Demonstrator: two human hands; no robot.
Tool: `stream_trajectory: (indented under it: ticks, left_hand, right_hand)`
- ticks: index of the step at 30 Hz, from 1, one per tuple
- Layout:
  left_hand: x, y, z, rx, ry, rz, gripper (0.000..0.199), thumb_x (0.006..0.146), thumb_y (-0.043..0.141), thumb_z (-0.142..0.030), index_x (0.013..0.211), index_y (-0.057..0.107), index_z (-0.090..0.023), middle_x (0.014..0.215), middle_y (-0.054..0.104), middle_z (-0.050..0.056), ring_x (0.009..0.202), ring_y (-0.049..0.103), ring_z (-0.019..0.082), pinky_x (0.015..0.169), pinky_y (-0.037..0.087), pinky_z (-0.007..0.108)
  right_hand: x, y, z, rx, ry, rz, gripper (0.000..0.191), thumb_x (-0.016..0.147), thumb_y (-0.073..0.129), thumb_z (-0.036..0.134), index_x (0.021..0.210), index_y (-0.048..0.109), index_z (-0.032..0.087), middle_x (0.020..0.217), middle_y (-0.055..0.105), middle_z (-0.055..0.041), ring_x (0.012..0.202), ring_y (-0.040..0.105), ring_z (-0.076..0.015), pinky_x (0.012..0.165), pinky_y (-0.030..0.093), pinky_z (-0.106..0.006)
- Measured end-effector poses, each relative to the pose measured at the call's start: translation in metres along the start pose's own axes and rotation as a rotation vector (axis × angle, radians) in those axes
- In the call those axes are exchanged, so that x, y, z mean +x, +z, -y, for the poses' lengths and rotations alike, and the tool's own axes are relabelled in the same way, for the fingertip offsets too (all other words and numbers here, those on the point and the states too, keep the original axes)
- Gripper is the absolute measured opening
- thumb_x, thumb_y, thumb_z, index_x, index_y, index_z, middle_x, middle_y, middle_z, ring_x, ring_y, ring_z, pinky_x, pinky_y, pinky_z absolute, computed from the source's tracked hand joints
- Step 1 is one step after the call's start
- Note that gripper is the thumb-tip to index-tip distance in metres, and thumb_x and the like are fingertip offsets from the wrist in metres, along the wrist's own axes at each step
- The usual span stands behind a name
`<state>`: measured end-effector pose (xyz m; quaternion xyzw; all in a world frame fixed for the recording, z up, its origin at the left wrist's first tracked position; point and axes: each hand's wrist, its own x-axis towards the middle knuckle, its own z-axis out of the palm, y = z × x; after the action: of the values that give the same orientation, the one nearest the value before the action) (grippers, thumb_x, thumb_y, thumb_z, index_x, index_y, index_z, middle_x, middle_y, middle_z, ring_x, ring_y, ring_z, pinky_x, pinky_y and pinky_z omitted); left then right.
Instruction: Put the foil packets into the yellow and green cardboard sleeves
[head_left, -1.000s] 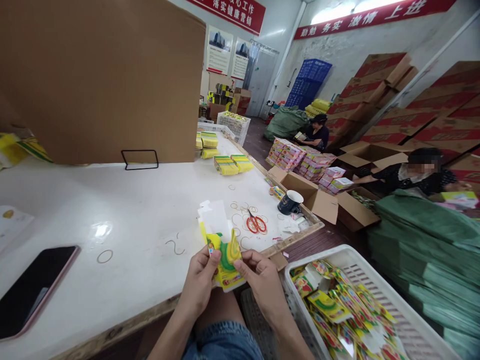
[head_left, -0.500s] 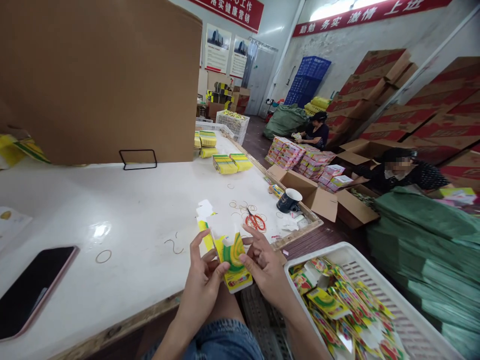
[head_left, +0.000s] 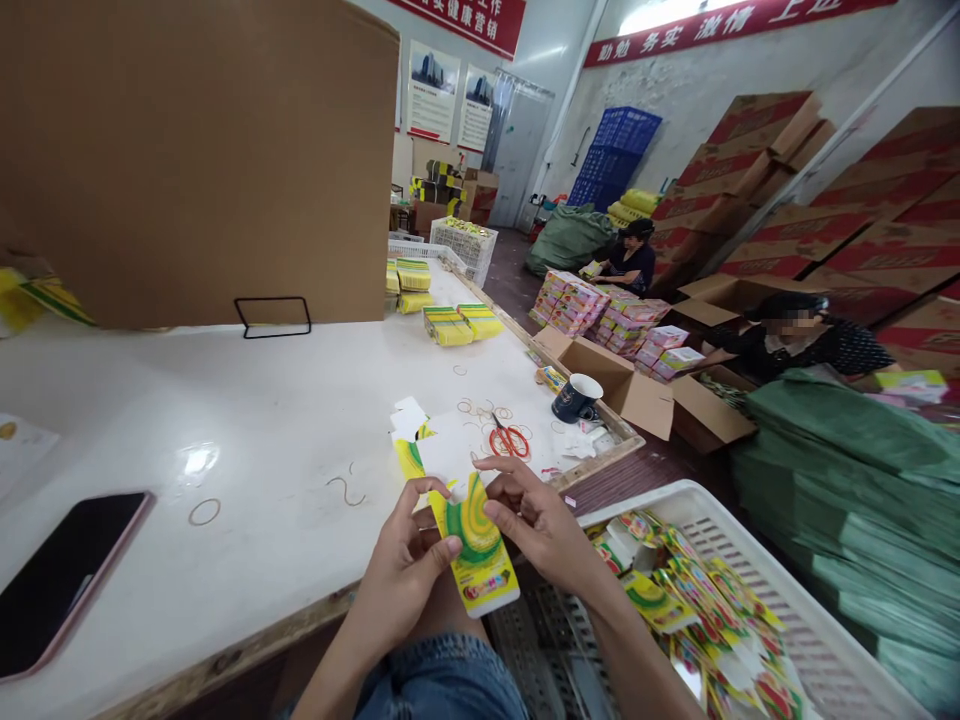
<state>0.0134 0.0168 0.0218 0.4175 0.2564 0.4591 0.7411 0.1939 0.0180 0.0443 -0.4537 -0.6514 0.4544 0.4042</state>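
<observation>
Between my hands is a small yellow and green printed carton [head_left: 480, 550], held over my lap at the table's front edge. My left hand [head_left: 409, 555] grips its left side, thumb on the printed face. On the right side, my right hand [head_left: 536, 520] pinches the carton near its upper edge with thumb and fingers. Just behind it on the table lie flat carton blanks [head_left: 411, 455], yellow with white flaps, partly hidden by my left hand. Red-handled scissors [head_left: 510, 438] rest beyond my right hand among loose rubber bands [head_left: 469, 408].
A white basket [head_left: 705, 500] of small cartons stands at my right. The white table [head_left: 262, 420] bears a phone [head_left: 71, 570], a dark mug [head_left: 576, 397], bundled yellow cartons [head_left: 461, 325] and a tall cardboard sheet [head_left: 202, 170]. Two people [head_left: 795, 340] work beyond, among boxes and green sacks [head_left: 840, 480].
The carton has tilted and dropped slightly to the right, so more of its printed face shows. My right hand has shifted a little right along with it.
</observation>
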Motion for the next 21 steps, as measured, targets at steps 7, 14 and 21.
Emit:
stream_trajectory:
  ticks: [7, 14, 21]
  left_hand:
    - [-0.002, 0.0, -0.001, 0.018, 0.004, 0.051, 0.031, 0.081, 0.066, -0.022, 0.101, 0.042, -0.025, 0.095, 0.069, 0.001, 0.086, 0.067, 0.017, 0.071, 0.049, 0.025]
    - [-0.003, 0.006, 0.008, 0.052, -0.022, 0.054, 0.046, 0.082, 0.066, -0.025, 0.118, 0.039, -0.027, 0.11, 0.068, 0.007, 0.094, 0.067, 0.022, 0.074, 0.051, 0.029]
    - [0.002, 0.004, 0.01, 0.061, -0.066, 0.013, 0.074, 0.078, 0.07, -0.03, 0.138, 0.027, -0.024, 0.122, 0.063, 0.014, 0.1, 0.066, 0.028, 0.08, 0.053, 0.035]
  right_hand:
    - [0.001, -0.003, -0.001, 0.012, 0.033, 0.071, 0.037, 0.087, 0.058, 0.029, 0.122, 0.047, 0.026, 0.074, 0.05, 0.0044, 0.064, 0.045, -0.0116, 0.057, 0.034, -0.023]
    - [0.004, -0.006, -0.002, -0.06, -0.039, -0.016, 0.021, 0.09, 0.054, 0.034, 0.079, 0.06, 0.018, 0.072, 0.053, 0.0004, 0.068, 0.049, -0.0133, 0.062, 0.037, -0.025]
    - [0.006, -0.007, -0.009, 0.048, -0.087, -0.1, 0.035, 0.09, 0.054, 0.037, 0.124, 0.052, 0.027, 0.091, 0.062, -0.0039, 0.083, 0.059, -0.019, 0.076, 0.046, -0.032]
